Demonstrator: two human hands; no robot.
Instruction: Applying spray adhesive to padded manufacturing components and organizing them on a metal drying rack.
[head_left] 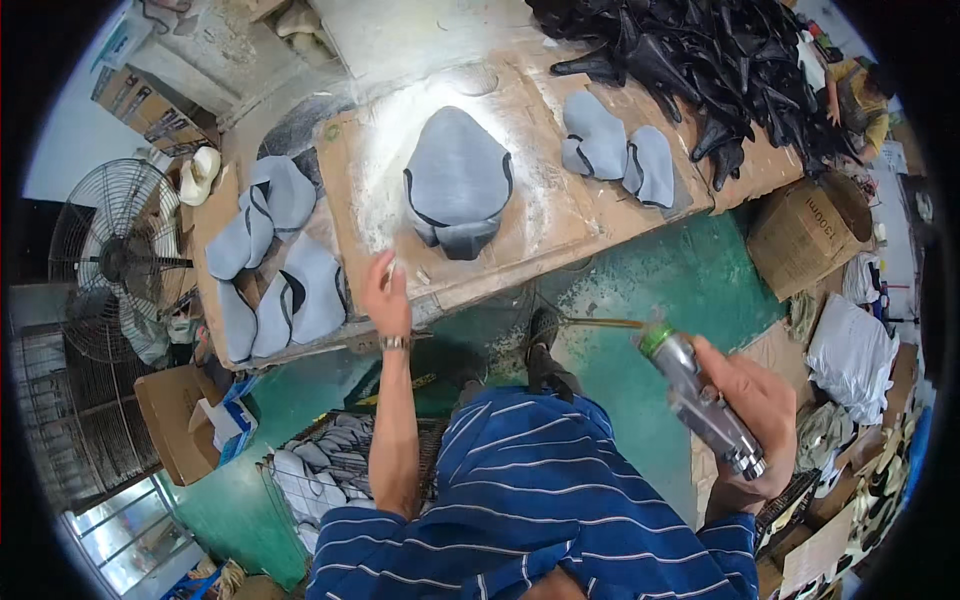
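Head view. The right hand, at near right, is wrapped in a full fist around a metal spray gun with a green cap, its thin nozzle pointing left over the green floor. The left hand reaches to the near edge of the cardboard-topped bench, fingers loosely together; whether it pinches a small pale object at the fingertips cannot be told. Just beyond it lies a grey moulded piece with dark edging, on a patch of white powder.

Handling, as judged: the grey piece looks light and pliable, probably foam or fabric, and dusty enough to slip; its dark rim seems the firmest place to take hold. The gun appears rigid and the heavier of the two, best held by its barrel.

Similar grey pieces lie at left, and black pieces are heaped at far right. The gun's trigger and any hose are hidden by the fist; motion blurs its tip.
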